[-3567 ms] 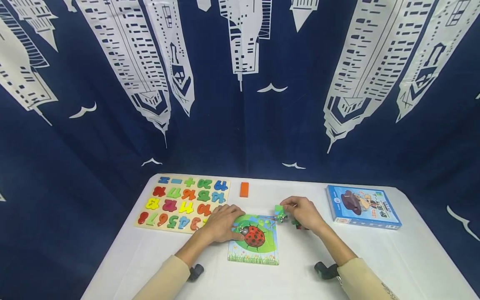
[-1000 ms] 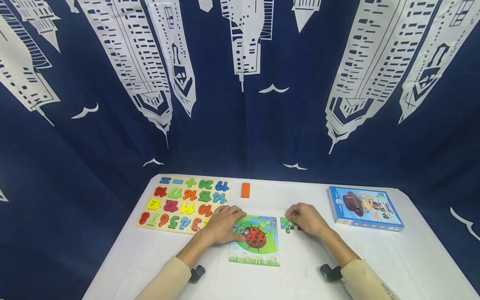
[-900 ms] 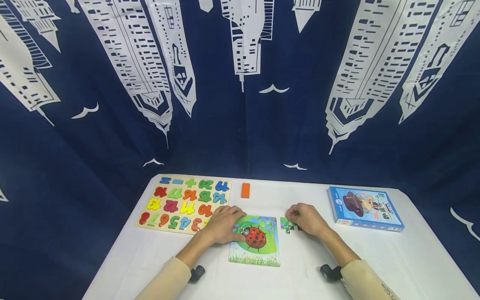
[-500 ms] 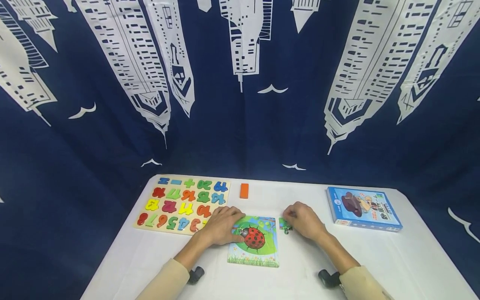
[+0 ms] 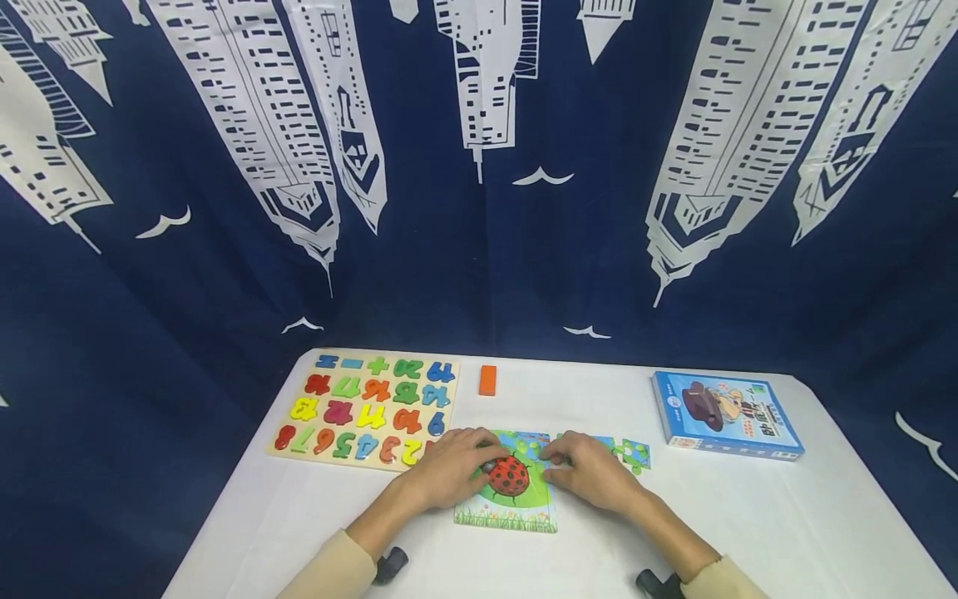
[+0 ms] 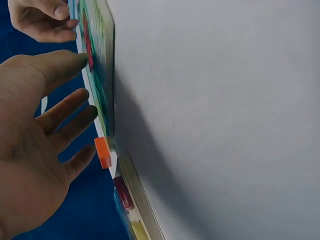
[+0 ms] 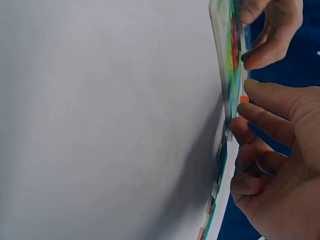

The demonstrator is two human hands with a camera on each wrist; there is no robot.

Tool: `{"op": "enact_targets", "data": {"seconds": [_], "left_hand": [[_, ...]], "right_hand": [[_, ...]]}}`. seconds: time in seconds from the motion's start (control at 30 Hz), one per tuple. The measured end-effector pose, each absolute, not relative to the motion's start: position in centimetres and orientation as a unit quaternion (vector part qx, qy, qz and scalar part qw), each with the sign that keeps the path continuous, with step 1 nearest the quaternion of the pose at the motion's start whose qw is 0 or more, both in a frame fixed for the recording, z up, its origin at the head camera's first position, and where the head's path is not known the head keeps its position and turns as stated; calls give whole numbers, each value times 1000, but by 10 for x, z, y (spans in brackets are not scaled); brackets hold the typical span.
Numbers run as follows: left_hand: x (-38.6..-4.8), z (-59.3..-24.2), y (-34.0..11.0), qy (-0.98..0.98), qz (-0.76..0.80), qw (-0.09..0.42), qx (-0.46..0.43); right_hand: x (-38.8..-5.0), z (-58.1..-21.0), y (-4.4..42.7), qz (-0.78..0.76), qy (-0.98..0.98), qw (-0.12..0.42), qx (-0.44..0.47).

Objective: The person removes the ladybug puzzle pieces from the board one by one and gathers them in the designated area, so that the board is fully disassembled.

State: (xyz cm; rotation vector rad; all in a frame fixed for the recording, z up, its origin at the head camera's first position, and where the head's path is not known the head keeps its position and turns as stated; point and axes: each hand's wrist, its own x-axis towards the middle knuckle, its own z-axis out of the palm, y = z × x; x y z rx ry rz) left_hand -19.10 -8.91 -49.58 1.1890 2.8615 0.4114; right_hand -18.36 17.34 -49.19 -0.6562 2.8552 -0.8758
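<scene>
A square ladybug puzzle lies on the white table. My left hand rests over its left side, thumb and fingers spread and relaxed on the picture. At its right edge is my right hand, with thumb and forefinger touching the edge area and the other fingers loosely bent. Joined green and blue puzzle pieces lie to the right, partly hidden behind the right hand. In the left wrist view the fingers of my left hand are apart and hold nothing. The right wrist view shows my right hand beside the puzzle's edge.
A wooden number board with coloured numerals lies at the back left. An orange block sits behind the puzzle, and a blue picture box is at the back right. Black objects are near both sleeves.
My right hand has moved left from the loose pieces to the puzzle's right edge, uncovering pieces behind it. My left hand has shifted slightly right over the picture.
</scene>
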Motion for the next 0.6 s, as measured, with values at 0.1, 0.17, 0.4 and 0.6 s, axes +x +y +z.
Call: {"op": "enact_targets", "data": {"seconds": [0.1, 0.17, 0.4, 0.6], "left_hand": [[-182, -493, -89, 904, 141, 23, 403], [-174, -493, -89, 896, 141, 41, 418], [-152, -496, -89, 881, 102, 95, 453], [-147, -501, -86, 882, 76, 101, 453]], "right_hand": [[-180, -494, 173, -257, 937, 42, -232], [-178, -494, 172, -240, 940, 35, -239], [-171, -495, 170, -207, 946, 9, -248], [-168, -497, 168, -200, 947, -12, -249]]}}
